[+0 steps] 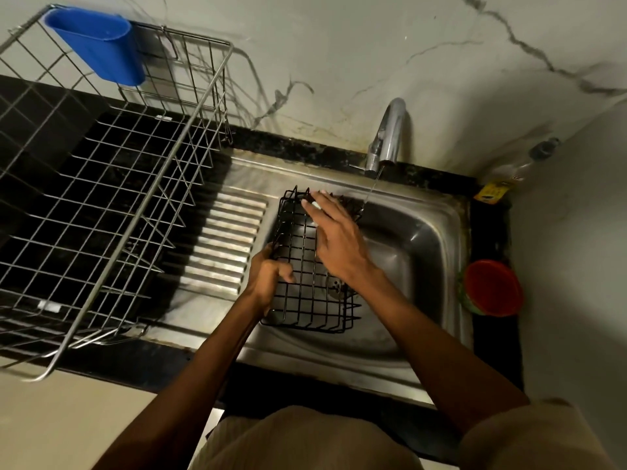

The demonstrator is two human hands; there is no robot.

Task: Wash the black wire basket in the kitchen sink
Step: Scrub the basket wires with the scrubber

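Holding the black wire basket (307,266) over the sink (424,239), the left hand (269,276) has its fingers curled round the wires of the side at about nine o'clock. The right hand (334,239) lies across the basket with fingers straight and relaxed, fingertips reaching toward the far rim at twelve o'clock; it grips nothing that I can see. A thin stream of water falls from the tap (386,134) at about one o'clock, landing just beside the basket's far right corner.

The basket looks light and stiff, a rigid open grid that should not bend, though wet coated wire is likely slippery. A rim or side wall seems the safest hold, fingers hooked through the mesh as the left hand does now.

At ten o'clock stands a steel dish rack (112,184) with a blue cup (98,45).
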